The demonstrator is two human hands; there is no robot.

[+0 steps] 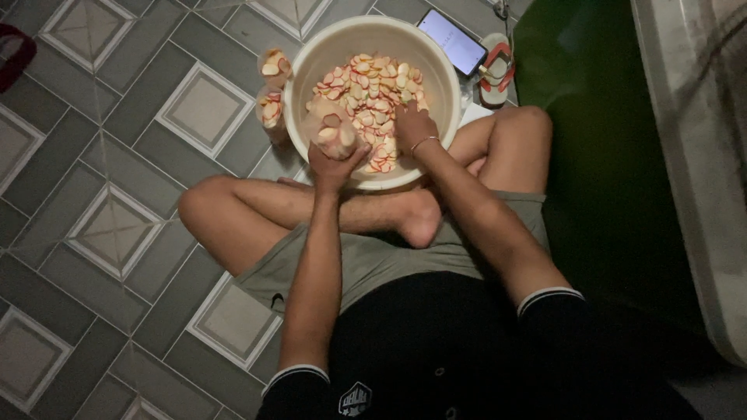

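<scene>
Head: left hand [333,165] holds bag [331,128], right hand [412,124] in chips [373,93].

The floor [117,155] is laid with grey tiles in a pattern of pale squares framed by darker bands (dimly lit throughout). A dark green surface [599,140] runs along the right, beside a pale ledge [700,155].
</scene>
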